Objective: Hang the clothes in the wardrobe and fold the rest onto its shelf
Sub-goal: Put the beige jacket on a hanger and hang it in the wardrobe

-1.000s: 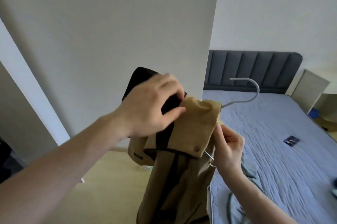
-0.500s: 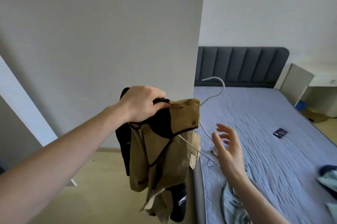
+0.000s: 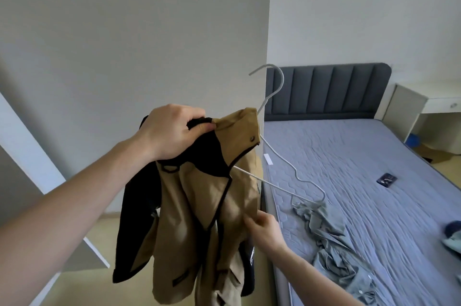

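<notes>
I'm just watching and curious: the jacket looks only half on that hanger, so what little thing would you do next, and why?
Probably pull the loose front of the tan jacket over the bare arm of the wire hanger. That arm sticks out uncovered toward the bed, while the left hand grips the collar and the right hand pinches the jacket's front edge, so only one shoulder seems seated.

A bed (image 3: 374,156) with a blue-grey sheet and a dark padded headboard (image 3: 329,91) stands beside a white desk (image 3: 424,103); a small dark card (image 3: 386,178) lies on the sheet.
</notes>
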A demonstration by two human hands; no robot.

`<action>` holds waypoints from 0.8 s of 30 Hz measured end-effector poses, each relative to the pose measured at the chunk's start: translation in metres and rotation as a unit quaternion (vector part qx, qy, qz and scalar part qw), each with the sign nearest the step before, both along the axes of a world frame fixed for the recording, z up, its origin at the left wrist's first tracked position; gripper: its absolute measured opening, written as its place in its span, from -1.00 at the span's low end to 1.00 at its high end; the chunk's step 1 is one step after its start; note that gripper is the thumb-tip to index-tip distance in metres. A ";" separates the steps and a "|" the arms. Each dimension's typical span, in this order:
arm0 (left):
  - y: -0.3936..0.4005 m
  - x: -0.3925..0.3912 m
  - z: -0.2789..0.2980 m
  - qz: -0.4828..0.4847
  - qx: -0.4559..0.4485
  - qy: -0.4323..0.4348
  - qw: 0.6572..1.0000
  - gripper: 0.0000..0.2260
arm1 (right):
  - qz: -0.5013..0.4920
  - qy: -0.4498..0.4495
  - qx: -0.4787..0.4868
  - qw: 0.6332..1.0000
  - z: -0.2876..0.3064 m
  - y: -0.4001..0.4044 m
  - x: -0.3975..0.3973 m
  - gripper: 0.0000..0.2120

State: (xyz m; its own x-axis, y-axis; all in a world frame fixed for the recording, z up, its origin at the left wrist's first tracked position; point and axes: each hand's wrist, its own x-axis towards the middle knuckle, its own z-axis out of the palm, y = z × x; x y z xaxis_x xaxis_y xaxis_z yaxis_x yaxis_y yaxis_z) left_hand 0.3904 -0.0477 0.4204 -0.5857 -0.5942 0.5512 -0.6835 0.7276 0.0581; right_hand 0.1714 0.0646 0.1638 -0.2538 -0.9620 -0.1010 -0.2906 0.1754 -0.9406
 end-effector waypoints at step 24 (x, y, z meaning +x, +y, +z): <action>-0.039 0.087 -0.070 0.200 0.016 0.001 0.980 -0.72 | 0.241 0.033 -0.004 0.970 0.268 0.005 0.016 -0.86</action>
